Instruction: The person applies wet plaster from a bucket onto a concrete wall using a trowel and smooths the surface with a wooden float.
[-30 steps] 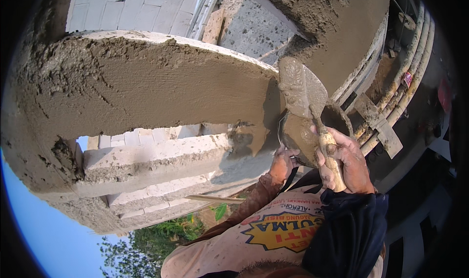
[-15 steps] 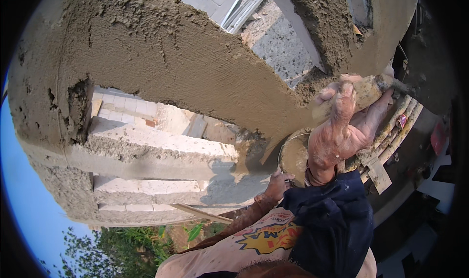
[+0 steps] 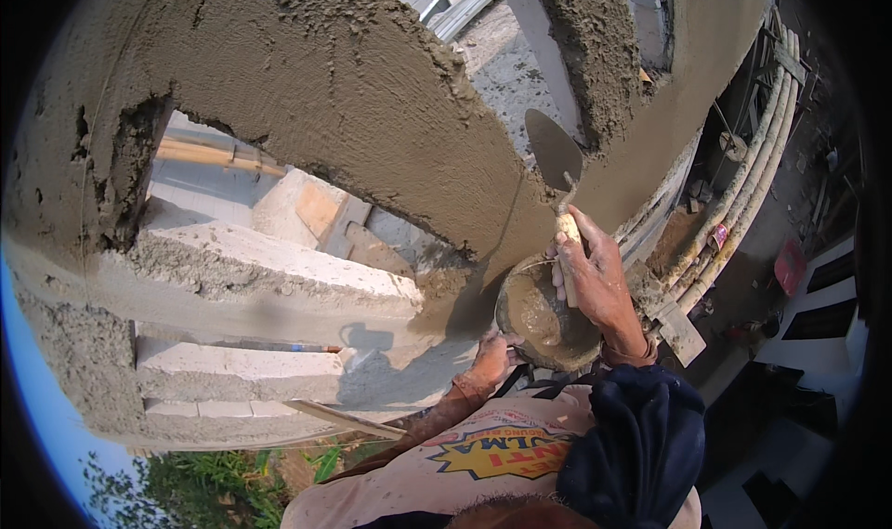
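My right hand (image 3: 599, 274) is closed around the pale wooden handle of a pointed trowel (image 3: 553, 145). Its grey blade points away from me, over the lower end of the wet-plastered sloping band (image 3: 372, 130). Just below that hand is a round bucket (image 3: 503, 308) partly filled with wet grey-brown mortar (image 3: 536, 315). At the bucket's near left rim my left hand (image 3: 494, 355) grips the edge, with some fingers out of sight. Fresh plaster on the sloping band is smooth in places and rough along its upper edge.
Pale block ledges (image 3: 269, 264) with openings lie at the left, and a thin wooden strip (image 3: 348, 419) rests below them. Bamboo poles (image 3: 743, 195) run along the right, beside a short board (image 3: 681, 334). Ground far below shows at the right; plants (image 3: 214, 483) show lower left.
My right hand has moved down and left, above the bucket. The trowel has swung from pointing right to pointing away from me. My left hand stays at the bucket's rim.
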`<state>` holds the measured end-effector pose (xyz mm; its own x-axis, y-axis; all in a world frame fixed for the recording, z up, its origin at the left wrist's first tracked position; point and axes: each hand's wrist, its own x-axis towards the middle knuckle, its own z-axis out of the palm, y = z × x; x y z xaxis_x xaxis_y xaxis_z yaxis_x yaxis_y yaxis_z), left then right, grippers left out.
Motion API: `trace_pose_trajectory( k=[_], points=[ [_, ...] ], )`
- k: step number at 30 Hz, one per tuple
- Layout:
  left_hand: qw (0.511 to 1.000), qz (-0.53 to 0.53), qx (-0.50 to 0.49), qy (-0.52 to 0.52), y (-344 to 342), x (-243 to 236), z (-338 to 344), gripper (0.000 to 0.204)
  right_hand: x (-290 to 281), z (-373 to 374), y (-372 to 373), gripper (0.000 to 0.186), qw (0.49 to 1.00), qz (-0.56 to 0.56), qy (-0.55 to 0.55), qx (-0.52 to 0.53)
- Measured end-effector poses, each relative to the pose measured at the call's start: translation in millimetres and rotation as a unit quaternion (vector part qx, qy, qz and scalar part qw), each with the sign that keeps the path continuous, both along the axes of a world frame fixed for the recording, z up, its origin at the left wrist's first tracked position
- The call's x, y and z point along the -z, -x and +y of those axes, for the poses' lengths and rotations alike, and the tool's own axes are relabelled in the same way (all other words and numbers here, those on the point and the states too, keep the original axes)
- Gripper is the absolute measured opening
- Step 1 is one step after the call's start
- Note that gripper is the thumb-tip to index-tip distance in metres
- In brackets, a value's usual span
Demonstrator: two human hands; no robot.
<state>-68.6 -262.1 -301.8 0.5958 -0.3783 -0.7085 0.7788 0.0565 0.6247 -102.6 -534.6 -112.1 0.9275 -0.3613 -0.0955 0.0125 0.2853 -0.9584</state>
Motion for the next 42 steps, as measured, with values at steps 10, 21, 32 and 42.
trace_pose_trajectory(
  k=[10,21,32,42],
  points=[
    [0.998,-0.043,-0.005,0.038,0.9,6.0,-33.7,0.055,-91.0,-30.7,-22.6,0.051,0.968,-0.114,0.205,-0.085],
    [0.998,-0.033,0.003,0.050,-5.1,-24.6,-52.7,0.063,-138.2,-20.9,-53.0,0.046,0.946,-0.311,-0.045,0.075],
    [0.991,-0.129,0.034,-0.006,-10.9,-30.7,-58.6,0.063,72.1,-65.3,126.1,0.048,0.880,0.209,0.387,-0.181],
    [0.987,-0.139,0.061,0.054,-20.7,-35.6,-71.5,0.064,149.7,22.1,79.9,0.019,0.728,0.229,0.593,-0.258]
  ],
)
